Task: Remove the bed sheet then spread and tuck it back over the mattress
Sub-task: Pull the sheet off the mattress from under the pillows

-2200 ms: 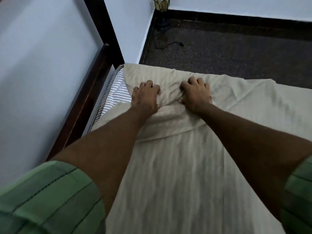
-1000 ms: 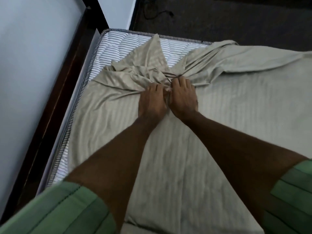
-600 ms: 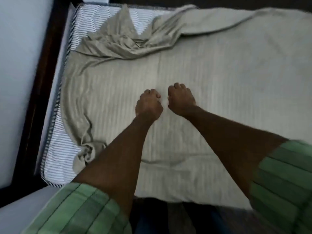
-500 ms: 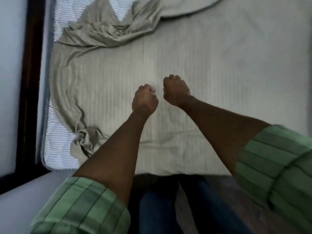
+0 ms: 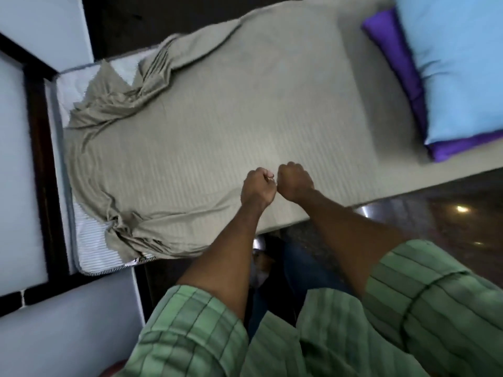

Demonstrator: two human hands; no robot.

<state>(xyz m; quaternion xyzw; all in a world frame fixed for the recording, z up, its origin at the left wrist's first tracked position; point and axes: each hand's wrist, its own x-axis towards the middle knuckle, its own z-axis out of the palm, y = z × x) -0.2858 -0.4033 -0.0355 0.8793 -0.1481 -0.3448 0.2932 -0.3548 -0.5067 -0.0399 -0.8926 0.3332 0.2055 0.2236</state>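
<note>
Hands come first: the left hand [image 5: 257,187] and the right hand [image 5: 295,180] are side by side, almost touching, both with fingers curled into loose fists above the near edge of the bed. Whether they pinch a fold of cloth or hold nothing I cannot tell, because the fingers hide it.

Under them and spreading away lies the beige bed sheet [image 5: 217,118]. To the left of the hands it is already pulled off: two corners are bunched into wrinkled heaps, and the striped mattress [image 5: 92,248] shows bare there. To the right of the hands the sheet looks flat, and further right a light blue pillow [image 5: 457,66] rests on a purple pillow [image 5: 402,66], both on top of the sheet.

I think the main risk is these pillows. If the sheet is pulled away now, their weight may hold it back, or they may slide off onto the dark floor [image 5: 435,213]. A second risk: the loose heaps on the left may catch on the dark wooden bed frame [image 5: 40,159] when the cloth is dragged.

No container is visible, so nothing is inside one.
</note>
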